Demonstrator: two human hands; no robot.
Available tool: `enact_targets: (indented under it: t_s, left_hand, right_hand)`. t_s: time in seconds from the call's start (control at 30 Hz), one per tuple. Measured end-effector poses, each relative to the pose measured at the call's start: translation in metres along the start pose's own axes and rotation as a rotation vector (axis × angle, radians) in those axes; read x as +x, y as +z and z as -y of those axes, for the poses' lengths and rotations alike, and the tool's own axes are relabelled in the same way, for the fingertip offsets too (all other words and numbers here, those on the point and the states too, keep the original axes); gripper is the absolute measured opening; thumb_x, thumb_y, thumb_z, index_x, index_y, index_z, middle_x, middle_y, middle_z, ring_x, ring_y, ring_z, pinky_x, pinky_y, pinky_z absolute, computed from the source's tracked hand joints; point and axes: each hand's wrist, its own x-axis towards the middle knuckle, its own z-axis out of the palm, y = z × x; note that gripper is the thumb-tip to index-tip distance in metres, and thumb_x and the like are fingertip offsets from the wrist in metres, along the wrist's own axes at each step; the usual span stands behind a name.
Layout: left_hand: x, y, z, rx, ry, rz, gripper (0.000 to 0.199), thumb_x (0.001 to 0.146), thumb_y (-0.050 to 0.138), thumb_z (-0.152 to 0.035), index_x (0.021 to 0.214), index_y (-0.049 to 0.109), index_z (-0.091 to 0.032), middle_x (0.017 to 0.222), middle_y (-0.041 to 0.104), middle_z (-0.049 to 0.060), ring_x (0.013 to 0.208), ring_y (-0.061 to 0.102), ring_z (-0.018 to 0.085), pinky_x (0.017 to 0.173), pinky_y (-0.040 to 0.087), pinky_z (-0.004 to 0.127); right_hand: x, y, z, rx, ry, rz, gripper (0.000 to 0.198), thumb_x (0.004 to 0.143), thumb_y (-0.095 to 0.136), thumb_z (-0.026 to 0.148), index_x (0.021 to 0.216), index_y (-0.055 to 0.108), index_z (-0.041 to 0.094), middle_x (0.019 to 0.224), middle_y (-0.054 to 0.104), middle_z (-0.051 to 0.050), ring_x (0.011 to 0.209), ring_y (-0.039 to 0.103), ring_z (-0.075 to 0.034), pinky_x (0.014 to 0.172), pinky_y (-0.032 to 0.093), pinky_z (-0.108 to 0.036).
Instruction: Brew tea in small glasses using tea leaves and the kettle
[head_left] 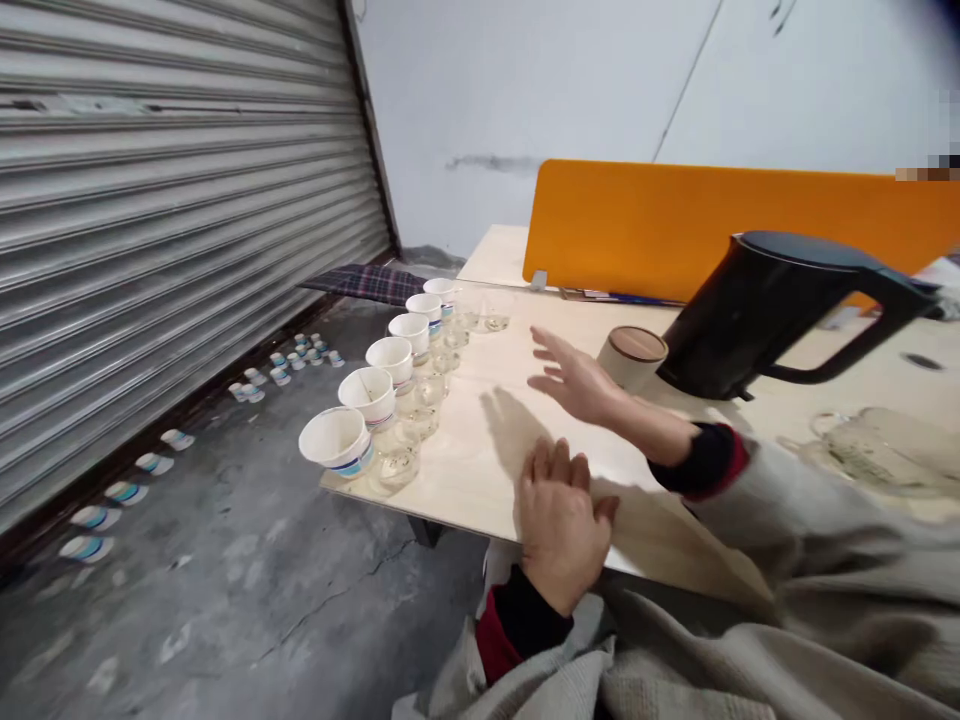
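Observation:
My left hand (562, 520) lies palm down at the table's front edge, fingers stretched out, holding nothing. Above the tabletop, my right hand (577, 380) is raised with its fingers apart and nothing in it. Just beyond that hand stands a pale canister (628, 368) with a brown top. A black electric kettle (739, 320) is right beside the canister. Along the table's left edge runs a row of several white paper cups (335, 437). Small clear glass cups (394, 462) with a little pale liquid line up next to them.
A glass pitcher (881, 450) sits at the right, partly behind my right sleeve. An orange divider (645, 225) crosses the table's back. Several small paper cups (96, 517) stand upside down on the floor by the metal shutter (187, 200). A plaid cloth (367, 283) is beyond the table.

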Motion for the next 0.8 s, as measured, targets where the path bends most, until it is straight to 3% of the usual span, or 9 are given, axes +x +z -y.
enact_targets:
  t_s: [0.07, 0.13, 0.3, 0.43, 0.53, 0.63, 0.7, 0.8]
  left_hand:
    - [0.0, 0.0, 0.001, 0.016, 0.023, -0.013, 0.055, 0.101, 0.06, -0.05, 0.142, 0.066, -0.014, 0.157, 0.06, 0.016, 0.152, 0.049, 0.04, 0.124, 0.044, 0.059]
    - [0.0, 0.0, 0.002, 0.036, 0.02, -0.009, 0.051, 0.102, 0.06, -0.047, 0.142, 0.067, -0.015, 0.158, 0.06, 0.015, 0.152, 0.048, 0.04, 0.123, 0.044, 0.059]
    - [0.003, -0.001, 0.005, 0.101, 0.047, 0.002, 0.049, 0.102, 0.062, -0.044, 0.14, 0.069, -0.015, 0.157, 0.06, 0.017, 0.15, 0.05, 0.043, 0.122, 0.044, 0.062]
    - [0.004, 0.002, 0.01, 0.132, 0.1, -0.013, 0.048, 0.103, 0.06, -0.043, 0.14, 0.07, -0.014, 0.156, 0.06, 0.019, 0.149, 0.051, 0.045, 0.12, 0.045, 0.064]
    - [0.006, 0.005, 0.014, 0.135, 0.125, -0.025, 0.049, 0.104, 0.056, -0.044, 0.139, 0.071, -0.012, 0.155, 0.061, 0.02, 0.149, 0.05, 0.046, 0.12, 0.045, 0.064]
    - [0.007, 0.007, 0.017, 0.141, 0.139, -0.029, 0.052, 0.105, 0.052, -0.046, 0.138, 0.071, -0.01, 0.154, 0.062, 0.021, 0.149, 0.05, 0.046, 0.12, 0.045, 0.063]
    - [0.008, 0.007, 0.018, 0.145, 0.144, -0.025, 0.054, 0.106, 0.048, -0.047, 0.138, 0.07, -0.009, 0.154, 0.061, 0.022, 0.15, 0.049, 0.046, 0.12, 0.044, 0.064]
    - [0.008, 0.006, 0.018, 0.148, 0.14, -0.023, 0.056, 0.107, 0.045, -0.048, 0.138, 0.07, -0.009, 0.154, 0.061, 0.022, 0.151, 0.048, 0.045, 0.121, 0.043, 0.062]
  right_hand:
    - [-0.062, -0.018, 0.008, 0.022, 0.015, 0.124, 0.076, 0.097, 0.068, 0.052, 0.166, 0.044, 0.032, 0.155, 0.059, -0.017, 0.133, 0.066, -0.036, 0.097, 0.065, -0.05]
    - [-0.123, -0.036, 0.011, 0.033, 0.066, 0.112, 0.062, 0.098, 0.067, 0.055, 0.155, 0.059, 0.031, 0.142, 0.068, -0.015, 0.123, 0.072, -0.033, 0.091, 0.068, -0.046]
    - [-0.248, -0.083, 0.011, -0.066, 0.323, -0.124, 0.04, 0.1, 0.063, 0.054, 0.123, 0.078, 0.025, 0.114, 0.079, -0.013, 0.093, 0.079, -0.025, 0.08, 0.068, -0.039]
    - [-0.326, -0.131, 0.007, -0.354, 0.519, -0.509, 0.028, 0.095, 0.066, 0.049, 0.098, 0.078, 0.024, 0.092, 0.08, -0.01, 0.073, 0.074, -0.023, 0.065, 0.059, -0.036]
    - [-0.371, -0.165, -0.003, -0.635, 0.67, -0.816, 0.016, 0.09, 0.068, 0.039, 0.092, 0.076, 0.025, 0.08, 0.078, -0.007, 0.07, 0.074, -0.023, 0.067, 0.054, -0.036]
    - [-0.399, -0.196, -0.019, -0.865, 0.735, -1.001, 0.016, 0.087, 0.068, 0.03, 0.097, 0.078, 0.023, 0.087, 0.079, -0.011, 0.073, 0.073, -0.022, 0.072, 0.054, -0.037]
    - [-0.408, -0.215, -0.032, -0.986, 0.705, -1.04, 0.023, 0.088, 0.068, 0.029, 0.106, 0.079, 0.021, 0.101, 0.08, -0.015, 0.083, 0.073, -0.024, 0.078, 0.055, -0.038]
    - [-0.412, -0.236, -0.049, -1.126, 0.614, -0.899, 0.034, 0.092, 0.069, 0.034, 0.12, 0.079, 0.019, 0.122, 0.077, -0.018, 0.111, 0.068, -0.031, 0.097, 0.052, -0.044]
